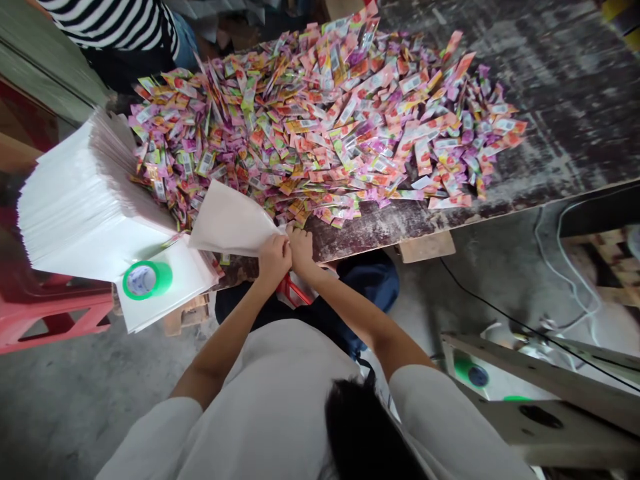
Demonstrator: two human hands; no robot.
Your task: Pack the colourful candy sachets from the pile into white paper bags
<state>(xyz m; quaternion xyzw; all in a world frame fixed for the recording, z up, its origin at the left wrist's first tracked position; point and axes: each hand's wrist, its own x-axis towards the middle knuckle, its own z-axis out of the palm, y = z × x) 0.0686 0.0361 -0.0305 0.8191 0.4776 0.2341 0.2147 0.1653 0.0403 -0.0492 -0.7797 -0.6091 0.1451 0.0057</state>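
Both of my hands meet at the table's front edge, at one end of a flat white bag (233, 220), which could also be a folded sheet. My left hand (275, 262) is closed on its right end. Against it, my right hand (301, 250) is also closed, fingers bent at the same end; the fingertips of both are partly hidden. Beyond the bag spreads a large heap of small colourful packets (325, 127), pink, orange, purple and green. Just below my hands, a red and clear plastic thing (295, 291) shows near my lap.
A tall stack of white sheets or bags (75, 200) leans at left. Beside it, a green tape roll (145, 280) rests on more white sheets. A red stool (75, 320) stands below. Another person in a striped top (115, 23) is across the dark table (560, 100). Cables (565, 247) hang right.
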